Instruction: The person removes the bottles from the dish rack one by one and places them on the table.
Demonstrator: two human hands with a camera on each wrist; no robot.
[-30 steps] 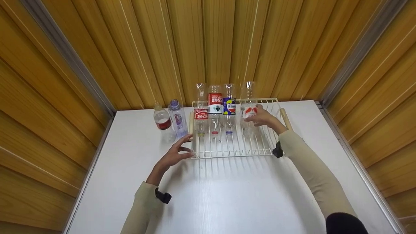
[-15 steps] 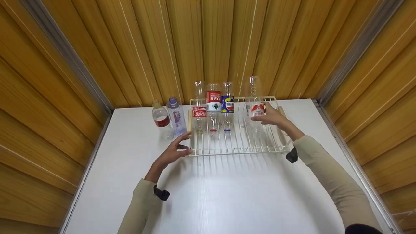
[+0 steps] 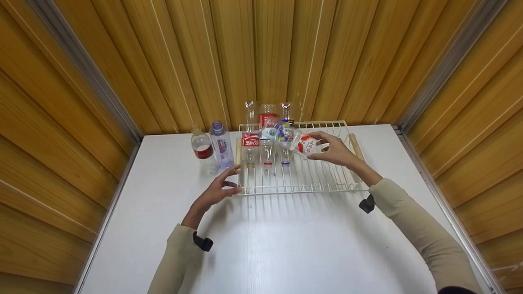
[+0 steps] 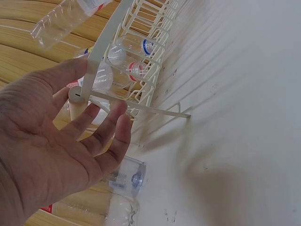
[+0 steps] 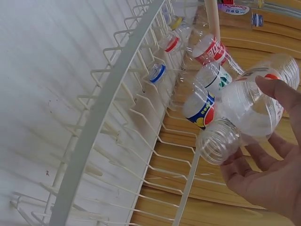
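My right hand [image 3: 338,153] grips a clear plastic bottle [image 3: 307,145] with a red-and-white label. The bottle is tilted to the left above the white wire rack [image 3: 294,189]; in the right wrist view it overlaps bottles behind it. My left hand [image 3: 213,194] holds the rack's front left corner, thumb and fingers against the frame and handle end. Neck down in the rack's left part stand a Coca-Cola bottle [image 3: 250,139], a red-and-white labelled bottle [image 3: 267,119] and a blue-and-yellow labelled bottle [image 5: 203,110]. Their necks carry yellow, red and blue rings.
Left of the rack, a clear bottle with a red label [image 3: 203,152] and a purple-tinted bottle [image 3: 222,145] stand upright on the white table [image 3: 278,245]. Wooden handles [image 3: 356,147] flank the rack. Behind it rises a wood-patterned wall [image 3: 269,53].
My right hand first shifted right with the bottle, then tipped the bottle over to the left, across the front of the other bottles. My left hand stays at the rack's corner.
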